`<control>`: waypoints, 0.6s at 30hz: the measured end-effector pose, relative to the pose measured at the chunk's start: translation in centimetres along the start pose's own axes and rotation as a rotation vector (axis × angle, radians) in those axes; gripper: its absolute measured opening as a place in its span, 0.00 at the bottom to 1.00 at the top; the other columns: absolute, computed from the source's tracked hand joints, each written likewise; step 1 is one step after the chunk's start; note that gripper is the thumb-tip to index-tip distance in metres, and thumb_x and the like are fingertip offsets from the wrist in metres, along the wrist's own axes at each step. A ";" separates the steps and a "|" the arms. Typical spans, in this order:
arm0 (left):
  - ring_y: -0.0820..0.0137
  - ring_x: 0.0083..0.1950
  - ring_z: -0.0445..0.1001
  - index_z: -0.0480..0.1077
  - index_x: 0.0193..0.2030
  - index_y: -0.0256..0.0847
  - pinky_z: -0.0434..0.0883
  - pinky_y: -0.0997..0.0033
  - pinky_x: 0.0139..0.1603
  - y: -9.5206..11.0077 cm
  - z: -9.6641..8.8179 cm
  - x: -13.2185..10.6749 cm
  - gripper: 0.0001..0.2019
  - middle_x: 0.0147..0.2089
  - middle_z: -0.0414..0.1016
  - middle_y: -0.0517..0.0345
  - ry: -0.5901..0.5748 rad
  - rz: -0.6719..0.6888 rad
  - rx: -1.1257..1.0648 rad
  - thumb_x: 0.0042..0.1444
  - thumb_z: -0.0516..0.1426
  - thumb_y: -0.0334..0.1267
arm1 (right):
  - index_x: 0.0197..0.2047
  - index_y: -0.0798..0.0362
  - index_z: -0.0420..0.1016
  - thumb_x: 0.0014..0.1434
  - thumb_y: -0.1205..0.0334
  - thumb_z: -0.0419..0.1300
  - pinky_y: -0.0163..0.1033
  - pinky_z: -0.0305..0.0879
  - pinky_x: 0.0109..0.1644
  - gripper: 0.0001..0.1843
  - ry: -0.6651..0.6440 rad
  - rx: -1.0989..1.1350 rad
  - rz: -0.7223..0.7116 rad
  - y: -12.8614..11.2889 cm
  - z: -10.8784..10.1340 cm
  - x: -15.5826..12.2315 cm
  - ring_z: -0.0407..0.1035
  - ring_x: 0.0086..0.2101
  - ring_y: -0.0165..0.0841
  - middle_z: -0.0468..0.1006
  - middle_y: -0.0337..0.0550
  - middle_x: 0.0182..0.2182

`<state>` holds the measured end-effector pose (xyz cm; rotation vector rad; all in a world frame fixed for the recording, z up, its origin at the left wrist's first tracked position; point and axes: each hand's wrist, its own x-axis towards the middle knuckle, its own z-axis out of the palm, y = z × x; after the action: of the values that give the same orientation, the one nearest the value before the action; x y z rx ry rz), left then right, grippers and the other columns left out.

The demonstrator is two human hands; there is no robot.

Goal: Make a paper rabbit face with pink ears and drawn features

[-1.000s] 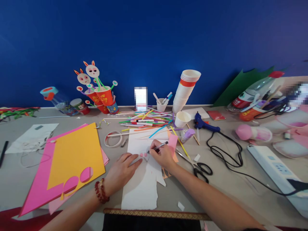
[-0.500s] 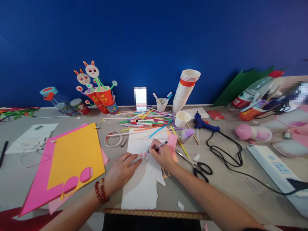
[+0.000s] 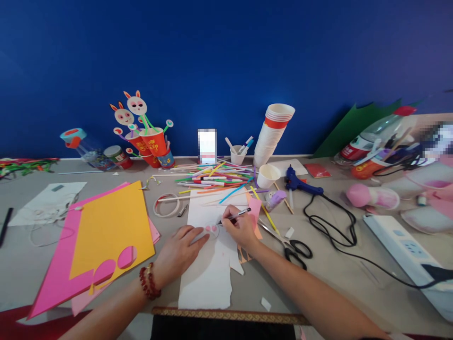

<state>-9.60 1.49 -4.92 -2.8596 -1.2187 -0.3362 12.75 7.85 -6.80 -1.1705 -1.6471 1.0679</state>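
My right hand (image 3: 238, 230) grips a pen (image 3: 236, 216), its tip down at the edge of a small white paper disc (image 3: 213, 233). Two pink ovals (image 3: 211, 228) lie on the disc. My left hand (image 3: 184, 247) rests flat with fingers stretched out, their tips at the disc's left side. Under both lies a sheet of white paper (image 3: 205, 285) with a torn lower edge. A pink paper piece (image 3: 254, 211) sits just beyond my right hand, and scissors (image 3: 287, 241) with black handles lie to its right.
Yellow card (image 3: 113, 226) lies on pink card (image 3: 53, 278) at left. Pipe cleaners and pens (image 3: 215, 175) are heaped behind the paper. A stack of paper cups (image 3: 271, 134), a blue glue gun (image 3: 300, 182) with its cord and a power strip (image 3: 406, 250) stand rightward. Rabbit figures (image 3: 137, 105) rise from red cups.
The pen has tilted slightly, its upper end shifting a little to the right. My left hand stays in place.
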 end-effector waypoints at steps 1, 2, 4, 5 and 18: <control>0.57 0.55 0.66 0.68 0.59 0.39 0.71 0.53 0.55 0.0 0.0 0.0 0.20 0.56 0.71 0.45 0.005 -0.001 0.001 0.61 0.51 0.26 | 0.26 0.51 0.64 0.52 0.67 0.54 0.31 0.52 0.23 0.04 -0.004 0.009 -0.002 0.0 0.0 0.0 0.59 0.21 0.27 0.65 0.32 0.19; 0.57 0.55 0.66 0.68 0.59 0.38 0.71 0.53 0.55 0.0 0.0 0.0 0.20 0.56 0.71 0.45 0.007 -0.002 0.003 0.61 0.51 0.26 | 0.26 0.51 0.64 0.52 0.67 0.54 0.31 0.52 0.24 0.04 -0.007 0.016 -0.004 0.1 0.0 0.0 0.59 0.21 0.27 0.65 0.32 0.19; 0.57 0.54 0.66 0.69 0.59 0.38 0.71 0.53 0.55 0.0 0.0 0.0 0.20 0.56 0.71 0.45 0.011 -0.002 0.003 0.61 0.51 0.26 | 0.26 0.51 0.65 0.52 0.67 0.54 0.31 0.53 0.24 0.04 -0.009 0.025 -0.009 0.1 0.0 0.0 0.60 0.21 0.27 0.66 0.32 0.20; 0.57 0.54 0.66 0.69 0.59 0.39 0.71 0.53 0.55 0.0 0.0 0.0 0.20 0.56 0.71 0.45 0.015 -0.001 0.002 0.61 0.52 0.26 | 0.27 0.51 0.65 0.52 0.67 0.54 0.31 0.54 0.24 0.04 -0.011 0.029 -0.011 0.2 0.0 0.0 0.60 0.21 0.27 0.66 0.32 0.20; 0.57 0.55 0.66 0.67 0.60 0.40 0.70 0.52 0.56 0.0 0.4 -0.2 0.21 0.56 0.71 0.46 0.007 -0.009 0.015 0.61 0.51 0.26 | 0.41 0.51 0.73 0.62 0.64 0.55 0.37 0.68 0.39 0.07 -0.068 -0.089 -0.229 -1.8 -0.6 0.0 0.73 0.35 0.34 0.78 0.42 0.35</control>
<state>-9.61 1.39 -5.32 -2.8387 -1.2285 -0.3358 12.90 7.57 -4.96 -0.9821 -1.8478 0.9057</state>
